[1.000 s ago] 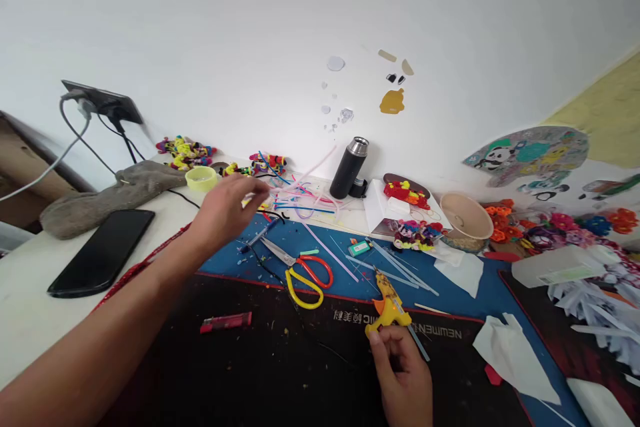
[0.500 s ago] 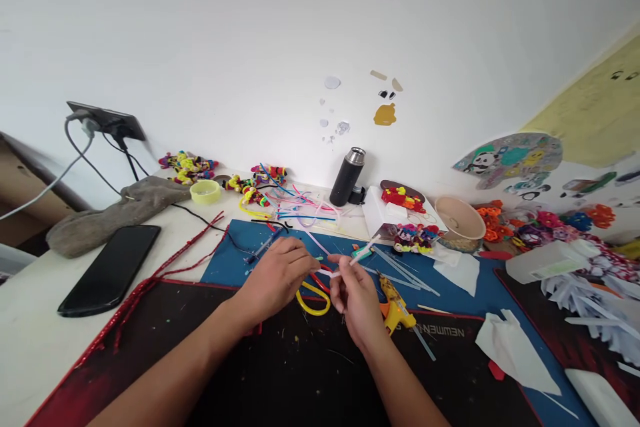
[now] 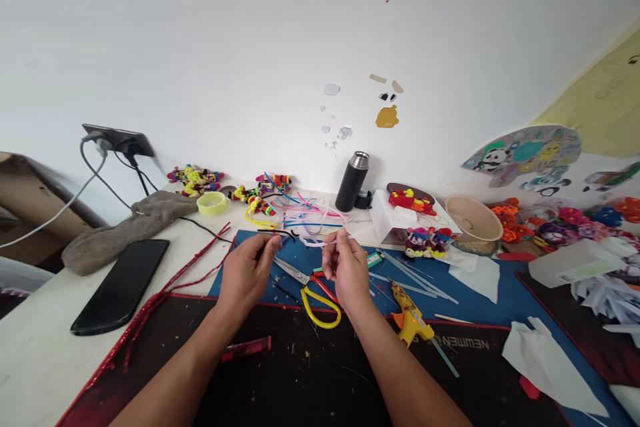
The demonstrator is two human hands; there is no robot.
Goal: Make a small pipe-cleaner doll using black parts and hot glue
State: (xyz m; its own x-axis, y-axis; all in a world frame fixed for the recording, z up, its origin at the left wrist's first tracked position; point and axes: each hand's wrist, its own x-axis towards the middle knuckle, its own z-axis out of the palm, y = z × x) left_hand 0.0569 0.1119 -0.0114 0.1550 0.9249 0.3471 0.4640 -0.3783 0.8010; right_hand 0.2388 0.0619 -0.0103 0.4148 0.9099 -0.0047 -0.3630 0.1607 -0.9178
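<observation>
My right hand (image 3: 347, 268) pinches a pale, whitish-lilac pipe cleaner (image 3: 315, 242) over the blue mat, one end curving out to the left. To its left, my left hand (image 3: 249, 268) has thumb and forefinger brought together; whatever lies between the fingertips is too small to name. Scissors (image 3: 320, 307) with a yellow and a red handle lie between and below the hands, blades toward the left hand. Loose coloured pipe cleaners (image 3: 313, 224) spread behind the hands. A yellow glue gun (image 3: 412, 322) rests right of my right hand.
A black flask (image 3: 352, 182) stands against the wall. The phone (image 3: 121, 287) and red braided strands (image 3: 163, 295) lie left. White tissue (image 3: 537, 353), a pink bowl (image 3: 473, 219) and clear glue sticks (image 3: 417, 277) are right. A small red tool (image 3: 246, 348) lies on the black mat.
My hands have moved apart; the left went left, away from the pale pipe cleaner held in the right. The scissor blades and small red tool now show. The view has shifted slightly.
</observation>
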